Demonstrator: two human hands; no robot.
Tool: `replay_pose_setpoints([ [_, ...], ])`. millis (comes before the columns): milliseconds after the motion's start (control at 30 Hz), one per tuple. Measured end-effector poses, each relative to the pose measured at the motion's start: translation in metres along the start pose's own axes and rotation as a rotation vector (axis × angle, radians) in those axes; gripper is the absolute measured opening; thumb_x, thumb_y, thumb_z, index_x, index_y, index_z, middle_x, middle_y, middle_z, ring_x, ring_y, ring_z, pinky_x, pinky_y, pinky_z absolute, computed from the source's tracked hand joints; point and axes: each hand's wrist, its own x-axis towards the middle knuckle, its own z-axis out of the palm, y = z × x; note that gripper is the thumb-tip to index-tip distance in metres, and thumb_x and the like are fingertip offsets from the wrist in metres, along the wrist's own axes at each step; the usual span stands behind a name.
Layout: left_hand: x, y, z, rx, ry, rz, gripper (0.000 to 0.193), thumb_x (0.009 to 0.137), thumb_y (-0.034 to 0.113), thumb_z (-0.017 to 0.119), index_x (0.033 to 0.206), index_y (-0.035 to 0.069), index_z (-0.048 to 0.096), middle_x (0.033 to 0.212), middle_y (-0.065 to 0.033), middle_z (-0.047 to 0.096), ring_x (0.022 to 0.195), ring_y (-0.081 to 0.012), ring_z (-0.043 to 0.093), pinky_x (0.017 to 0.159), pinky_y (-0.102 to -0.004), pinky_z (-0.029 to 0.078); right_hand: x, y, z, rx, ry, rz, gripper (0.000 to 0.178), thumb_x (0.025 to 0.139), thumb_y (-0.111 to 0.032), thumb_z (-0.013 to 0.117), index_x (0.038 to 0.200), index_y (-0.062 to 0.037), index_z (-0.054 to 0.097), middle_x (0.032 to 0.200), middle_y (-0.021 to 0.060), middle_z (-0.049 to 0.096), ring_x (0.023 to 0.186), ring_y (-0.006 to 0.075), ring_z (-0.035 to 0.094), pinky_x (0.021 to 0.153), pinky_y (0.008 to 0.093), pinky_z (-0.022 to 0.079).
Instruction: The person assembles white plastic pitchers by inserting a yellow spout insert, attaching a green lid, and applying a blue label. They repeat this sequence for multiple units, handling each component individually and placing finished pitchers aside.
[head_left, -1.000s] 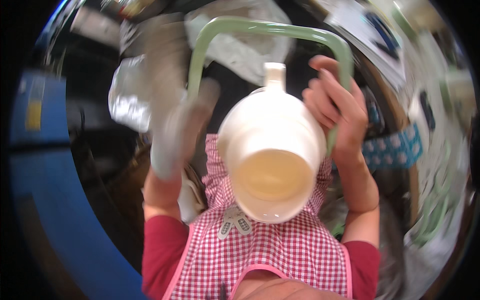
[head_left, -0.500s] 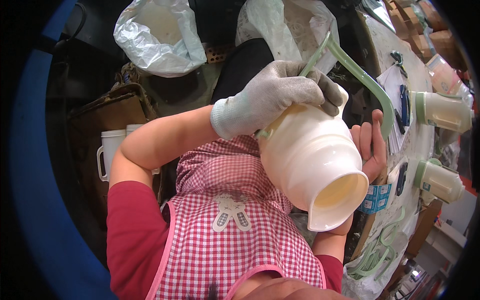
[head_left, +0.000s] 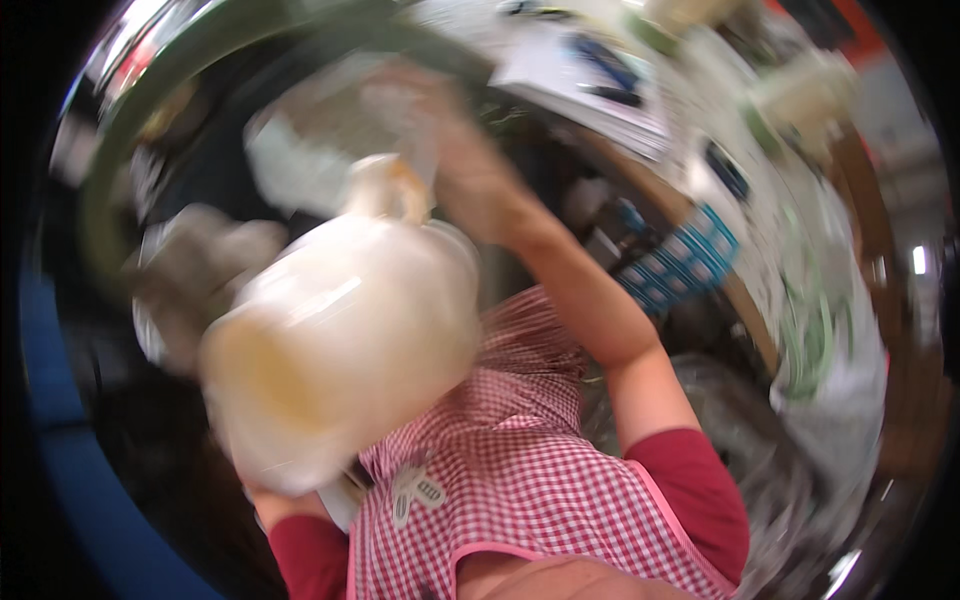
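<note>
A cream-white jug (head_left: 380,300) hangs in the air in front of me, tilted with its wide mouth facing me and to the left. Left of it is my left hand (head_left: 190,285) in a grey glove, close to the jug's side; motion smears its fingers, so its grip does not show. A curved pale green handle (head_left: 105,160) arcs large and blurred across the upper left. Beyond the jug's small lug, my bare right hand (head_left: 425,120) reaches away from me, its fingers too blurred to read.
A whitish plastic bag (head_left: 295,150) lies beyond the jug. On the workbench (head_left: 690,95) at the right are papers (head_left: 570,90) with dark blue tools and another cream jug (head_left: 800,100). Green handles (head_left: 805,325) fill a clear bag; a blue patterned box (head_left: 680,260) sits at the bench edge.
My view has swung. The jug now appears further left and blurred, its mouth turned left. My right hand has come out from behind the jug and extends forward; the green handle appears at upper left.
</note>
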Motion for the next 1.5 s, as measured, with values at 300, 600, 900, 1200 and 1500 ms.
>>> replay_pose_setpoints([
  [300, -0.033, -0.009, -0.116, 0.376, 0.476, 0.255, 0.073, 0.113, 0.05, 0.024, 0.122, -0.009, 0.065, 0.117, -0.0201, 0.071, 0.109, -0.0311, 0.066, 0.1, -0.0435, 0.052, -0.073, -0.08, -0.142, 0.332, 0.403, 0.346, 0.045, 0.106, -0.052, 0.058, 0.101, -0.0088, 0.068, 0.077, -0.0054, 0.063, 0.068, 0.0076, 0.057, 0.059, 0.0246, 0.042],
  [600, -0.353, -0.158, -0.359, 1.652, -0.11, -0.904, 0.032, 0.105, 0.029, 0.061, 0.113, -0.001, 0.065, 0.108, -0.0248, 0.071, 0.09, -0.0387, 0.071, 0.08, -0.0464, 0.056, -0.074, -0.095, -0.479, -1.106, 1.341, 0.01, 0.047, 0.098, -0.044, 0.071, 0.106, 0.0019, 0.072, 0.082, 0.0039, 0.069, 0.077, 0.0184, 0.065, 0.071, 0.0342, 0.05],
  [900, -0.378, -0.165, -0.279, 1.326, -0.238, -1.171, 0.036, 0.105, 0.031, 0.059, 0.121, 0.0, 0.061, 0.117, -0.023, 0.068, 0.099, -0.0371, 0.067, 0.088, -0.0463, 0.054, -0.147, -0.061, -0.52, -1.576, 0.86, 0.191, 0.049, 0.095, -0.034, 0.076, 0.124, 0.0045, 0.064, 0.111, 0.0125, 0.07, 0.103, 0.0269, 0.067, 0.083, 0.0379, 0.057],
  [1200, -0.363, -0.158, -0.285, 1.244, -0.167, -1.118, 0.041, 0.105, 0.033, 0.056, 0.13, 0.0, 0.056, 0.125, -0.0213, 0.064, 0.109, -0.0356, 0.064, 0.095, -0.0461, 0.051, -0.243, -0.216, -0.205, -0.089, -0.089, 1.66, 0.029, 0.099, -0.031, 0.072, 0.094, -0.0026, 0.07, 0.096, 0.0113, 0.079, 0.088, 0.0156, 0.076, 0.069, 0.0292, 0.058],
  [1500, -0.282, -0.098, -0.27, 0.981, 0.336, -0.619, 0.048, 0.105, 0.036, 0.054, 0.138, 0.001, 0.052, 0.134, -0.0195, 0.061, 0.118, -0.034, 0.061, 0.103, -0.046, 0.049, -0.312, -0.175, -0.208, -0.314, 0.796, 0.878, 0.016, 0.105, -0.022, 0.066, 0.098, -0.0075, 0.064, 0.105, -0.0004, 0.067, 0.102, 0.0091, 0.064, 0.091, 0.0255, 0.05],
])
